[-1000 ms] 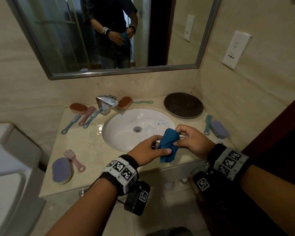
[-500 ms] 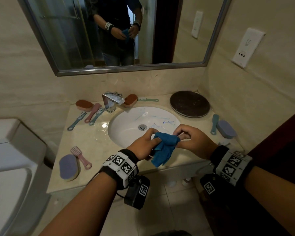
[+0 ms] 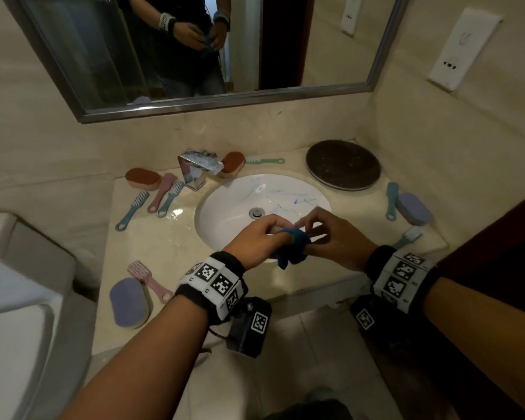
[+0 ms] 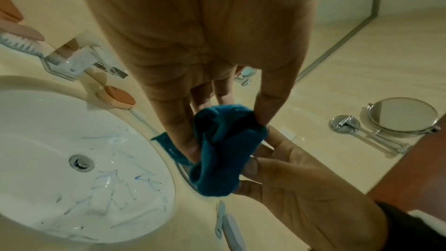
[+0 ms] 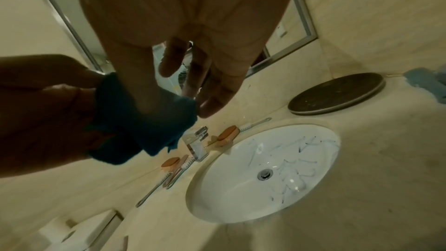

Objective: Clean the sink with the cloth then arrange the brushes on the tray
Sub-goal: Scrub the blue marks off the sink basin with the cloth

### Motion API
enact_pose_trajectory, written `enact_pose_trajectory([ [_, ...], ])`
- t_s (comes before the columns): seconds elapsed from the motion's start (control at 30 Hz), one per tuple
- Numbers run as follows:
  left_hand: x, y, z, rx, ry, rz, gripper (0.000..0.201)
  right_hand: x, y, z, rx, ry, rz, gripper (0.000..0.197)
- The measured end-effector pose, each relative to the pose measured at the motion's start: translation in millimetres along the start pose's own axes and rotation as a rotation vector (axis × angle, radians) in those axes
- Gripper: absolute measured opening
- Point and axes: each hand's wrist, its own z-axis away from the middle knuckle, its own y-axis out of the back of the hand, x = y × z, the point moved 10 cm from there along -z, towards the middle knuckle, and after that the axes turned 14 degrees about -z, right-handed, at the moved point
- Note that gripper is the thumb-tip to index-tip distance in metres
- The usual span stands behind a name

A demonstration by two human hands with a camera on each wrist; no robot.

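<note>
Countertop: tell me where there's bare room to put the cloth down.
Barest: the countertop left of the sink, between the teal brushes behind and the pink brush with the purple sponge in front. Crowded: around the faucet, and the right edge beyond the tray.

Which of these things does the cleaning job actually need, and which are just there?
Needed: cloth held by left hand and right hand; marked sink; brushes; round tray.

Just there: tap, mirror, wall socket, toilet.
</note>
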Motion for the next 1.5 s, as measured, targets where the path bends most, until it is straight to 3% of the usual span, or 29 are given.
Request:
enact_pose_trajectory([
  [0.1, 0, 0, -19, -0.02, 0.0, 0.014, 0.022, 12, 15, -15, 0.046, -0.089, 0.096, 0.043],
  [0.2, -5, 4, -52, 0.019, 0.031, 0.024, 0.028, 24, 35, -37, 0.072, -0.119, 0.21, 0.029],
  [0.33, -14, -8, -110, -0.001, 0.098, -0.023, 0.016, 50, 68, -73, 0.108, -0.127, 0.131, 0.025],
  [0.57, -35, -19, -212, 0.077, 0.197, -0.2, 0.021, 114, 125, -133, 0.007, -0.212, 0.016, 0.04],
  [0.73, -66, -24, -251, 0.129, 0.269, -0.248, 0.019, 175, 181, -162, 0.012, -0.411, 0.477, 0.065],
  [0.87, -96, -20, -280, 0.149, 0.308, -0.215, 0.024, 227, 200, -158, 0.09, -0.617, 0.584, 0.057],
  [1.03, -125, -39, -342, 0.122, 0.283, -0.247, 0.033, 269, 210, -138, 0.158, -0.799, 0.682, 0.066],
  [1.27, -145, -95, -402, 0.064, 0.247, -0.25, 0.036, 290, 214, -136, 0.198, -0.772, 0.639, 0.071],
  [1.37, -153, -115, -397, 0.05, 0.256, -0.245, 0.034, 292, 216, -138, 0.215, -0.776, 0.614, 0.072],
  [1.5, -151, -128, -380, -0.066, 0.187, -0.27, 0.036, 288, 216, -138, 0.218, -0.791, 0.587, 0.072],
])
